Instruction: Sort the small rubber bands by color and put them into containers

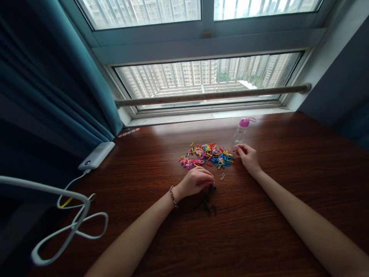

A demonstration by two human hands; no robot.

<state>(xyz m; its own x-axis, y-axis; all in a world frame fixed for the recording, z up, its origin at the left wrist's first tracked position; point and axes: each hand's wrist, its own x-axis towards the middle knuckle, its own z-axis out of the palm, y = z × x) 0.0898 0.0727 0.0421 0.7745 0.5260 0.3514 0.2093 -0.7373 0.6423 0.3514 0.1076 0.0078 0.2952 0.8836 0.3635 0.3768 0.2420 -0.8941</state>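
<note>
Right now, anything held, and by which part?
Right hand: small dark piece, seemingly pinched at one end. Left hand: by the dark bands; whether it holds one can't be told.

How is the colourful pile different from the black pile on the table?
The colourful pile mixes pink, yellow, red and blue, while the black pile looks dark all over. The colourful pile is bigger and spreads wider; the black pile is smaller. The colourful pile lies closer to the window, and the black pile lies farther from it. Both are made of small pieces on the brown table.
</note>
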